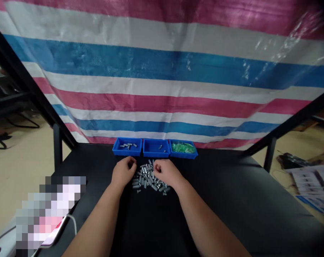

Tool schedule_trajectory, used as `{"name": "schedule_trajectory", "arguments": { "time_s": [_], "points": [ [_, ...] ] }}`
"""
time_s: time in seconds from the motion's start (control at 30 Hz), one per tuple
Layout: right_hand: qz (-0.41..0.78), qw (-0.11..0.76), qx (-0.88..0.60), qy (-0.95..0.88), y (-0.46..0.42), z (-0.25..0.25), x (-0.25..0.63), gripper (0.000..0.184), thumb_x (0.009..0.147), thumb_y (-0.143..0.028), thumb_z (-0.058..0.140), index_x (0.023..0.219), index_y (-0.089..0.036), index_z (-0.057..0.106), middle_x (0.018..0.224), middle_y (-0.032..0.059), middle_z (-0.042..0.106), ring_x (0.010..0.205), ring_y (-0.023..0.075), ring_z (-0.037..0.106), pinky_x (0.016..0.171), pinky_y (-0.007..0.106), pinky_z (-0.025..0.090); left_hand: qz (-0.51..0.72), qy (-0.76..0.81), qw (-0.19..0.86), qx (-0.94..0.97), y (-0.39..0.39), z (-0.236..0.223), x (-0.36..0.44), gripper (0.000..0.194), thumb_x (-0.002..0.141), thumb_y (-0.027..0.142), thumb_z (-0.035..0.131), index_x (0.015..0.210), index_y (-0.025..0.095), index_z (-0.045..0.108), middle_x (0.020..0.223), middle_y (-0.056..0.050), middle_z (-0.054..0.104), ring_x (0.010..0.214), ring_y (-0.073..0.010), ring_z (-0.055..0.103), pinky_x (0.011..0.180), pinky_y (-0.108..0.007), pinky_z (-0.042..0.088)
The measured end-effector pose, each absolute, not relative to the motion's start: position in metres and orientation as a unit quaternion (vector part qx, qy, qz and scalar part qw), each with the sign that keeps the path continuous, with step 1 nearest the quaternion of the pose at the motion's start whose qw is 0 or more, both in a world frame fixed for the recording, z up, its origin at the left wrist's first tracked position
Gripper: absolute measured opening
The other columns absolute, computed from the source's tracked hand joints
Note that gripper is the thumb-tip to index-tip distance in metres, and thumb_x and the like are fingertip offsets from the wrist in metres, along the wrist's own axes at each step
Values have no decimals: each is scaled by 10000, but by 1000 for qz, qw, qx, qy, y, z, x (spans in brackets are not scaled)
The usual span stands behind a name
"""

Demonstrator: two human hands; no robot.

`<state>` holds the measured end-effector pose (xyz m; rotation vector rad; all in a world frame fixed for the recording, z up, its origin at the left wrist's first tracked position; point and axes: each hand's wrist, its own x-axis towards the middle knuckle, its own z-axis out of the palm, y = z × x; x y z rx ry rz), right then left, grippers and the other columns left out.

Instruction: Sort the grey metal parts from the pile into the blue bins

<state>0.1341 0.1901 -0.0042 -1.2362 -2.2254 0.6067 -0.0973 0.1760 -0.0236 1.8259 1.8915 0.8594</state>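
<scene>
A: What lies beneath the two hands?
B: A black tabletop (218, 203), spreading out to either side of the fingers and back toward the forearms.

A: And the small grey pieces (150, 178)?
B: Heaped on it between the left hand (123, 173) and the right hand (169, 172), just beside the left fingers and right by the right ones.

A: Are the fingers gripping anything?
B: Both sets curl inward; I cannot tell whether either pinches a piece.

A: What's beyond them?
B: Three blue trays in a row: the left tray (127, 153) and middle tray (156, 154) hold a few pieces, the right tray (183, 156) something green. Behind hangs a striped sheet (172, 71) in red, white and blue.

A: Farther out?
B: A pale floor (41, 146) well left of the fingers, papers (313, 178) well right, and a white cable (75, 224) near the left forearm.
</scene>
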Motion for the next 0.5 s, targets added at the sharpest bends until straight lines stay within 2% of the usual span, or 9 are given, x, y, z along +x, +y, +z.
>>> {"name": "schedule_trajectory", "arguments": {
  "time_s": [0.17, 0.27, 0.33, 0.4, 0.5],
  "points": [
    [252, 309, -459, -794, 203, 10, 113, 81, 733, -132, 601, 714, -209, 619, 605, -37, 602, 539, 113, 539, 538, 216, 376, 297, 664, 198, 657, 173, -23, -97, 173, 828, 288, 568, 926, 253, 706, 826, 1, 728, 707, -159, 624, 627, -253, 384],
    [235, 413, -491, -730, 211, 15, 113, 18, 778, -198, 617, 791, -208, 626, 652, -20, 632, 579, 130, 588, 583, 225, 446, 293, 657, 203, 664, 173, -22, -98, 179, 832, 296, 569, 938, 248, 705, 832, -10, 729, 697, -162, 618, 638, -255, 386],
    [211, 475, -512, -684, 213, 14, 119, 88, 799, -267, 648, 849, -206, 609, 691, -8, 644, 603, 139, 608, 612, 237, 477, 293, 651, 205, 670, 173, -22, -98, 178, 837, 305, 569, 939, 249, 703, 838, -11, 728, 707, -164, 621, 647, -256, 388],
    [200, 473, -521, -681, 210, 9, 129, 125, 805, -304, 663, 829, -212, 582, 654, -22, 614, 566, 134, 585, 586, 238, 465, 294, 640, 205, 680, 173, -21, -99, 176, 846, 317, 565, 935, 250, 701, 846, -11, 727, 721, -167, 625, 655, -259, 391],
    [211, 396, -527, -722, 200, -5, 145, 111, 825, -282, 638, 756, -220, 576, 582, -43, 562, 515, 123, 534, 538, 233, 422, 284, 627, 199, 698, 172, -20, -98, 186, 845, 330, 573, 955, 250, 700, 852, -14, 722, 745, -176, 629, 656, -265, 394]
  ]
}}
